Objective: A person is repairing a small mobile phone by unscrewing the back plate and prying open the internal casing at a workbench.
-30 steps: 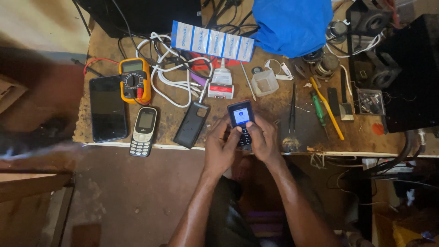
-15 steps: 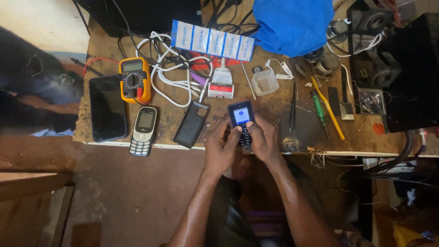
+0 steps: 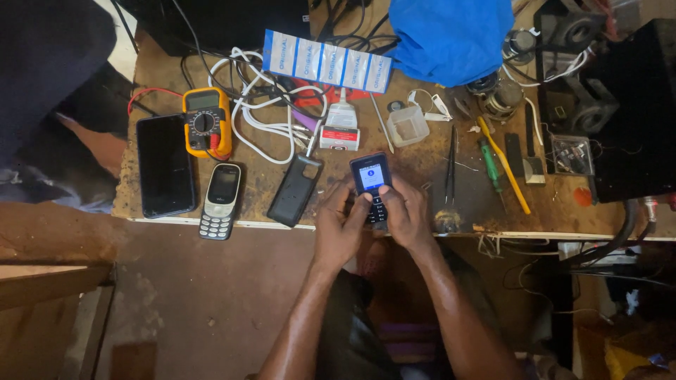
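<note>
- At the near edge of the wooden workbench (image 3: 422,165), one small keypad phone (image 3: 371,184) with a lit blue screen is held upright between two hands, just above the bench edge.
- The left hand (image 3: 338,224) wraps the phone's left side, fingers curled tight around it, thumb lying on the keys.
- The right hand (image 3: 406,214) grips the right side the same way, fingers closed on the casing, thumb over the keypad.
- Three other handsets lie to the left: one large black smartphone (image 3: 165,165) face up, one silver keypad phone (image 3: 220,200), and one black phone back cover (image 3: 296,190) just beside the left hand.
- One yellow multimeter (image 3: 206,122) sits between the smartphone and a tangle of white cables (image 3: 264,116).
- One strip of white-and-blue packets (image 3: 327,62) lies at the back, one blue cloth (image 3: 451,39) beside it.
- One clear plastic cup (image 3: 408,126), one pair of tweezers (image 3: 451,165), one green screwdriver (image 3: 491,163) and one yellow tool (image 3: 503,165) lie to the right of the hands.
</note>
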